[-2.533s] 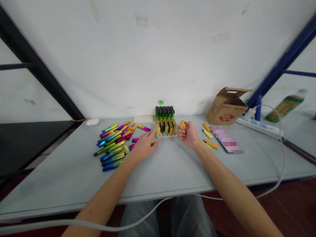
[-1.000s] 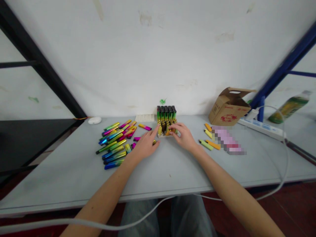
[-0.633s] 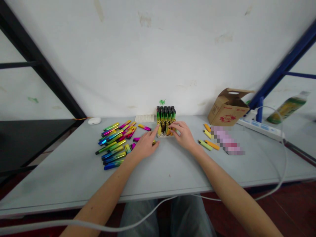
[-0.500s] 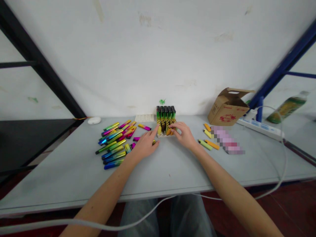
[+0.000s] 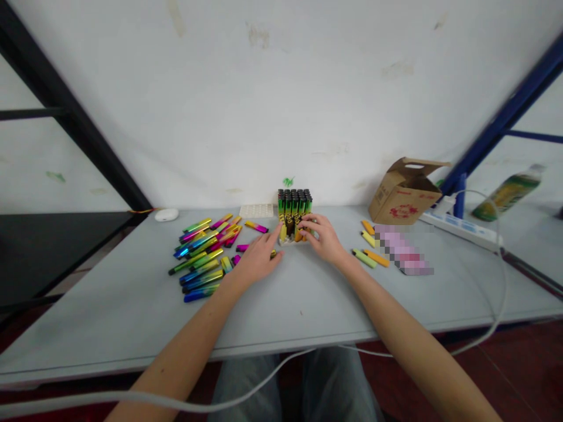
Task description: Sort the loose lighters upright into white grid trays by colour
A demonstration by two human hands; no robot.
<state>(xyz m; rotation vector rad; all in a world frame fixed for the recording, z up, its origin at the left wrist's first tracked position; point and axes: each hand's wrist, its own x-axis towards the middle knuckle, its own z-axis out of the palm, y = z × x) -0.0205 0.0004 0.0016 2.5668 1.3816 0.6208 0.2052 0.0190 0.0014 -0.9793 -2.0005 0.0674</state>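
A block of upright lighters, green and black behind with yellow ones in front, stands in a pale tray by the wall. My left hand lies at its left front corner, fingers stretched, the index fingertip against a yellow lighter. At the right front, my right hand has its thumb and fingers curled round an orange lighter low in the block. Its far fingertips are partly hidden among the lighters. Beyond my left wrist lies a loose pile of shiny multicoloured lighters.
Several yellow, orange and green lighters lie at right beside a blurred pink item. Behind them are an open cardboard box and a power strip. A white perforated tray and a white case sit along the wall.
My right hand's fingers have shifted slightly and are more arched at the block's front right. My left hand keeps its place. The whole view has moved a little.
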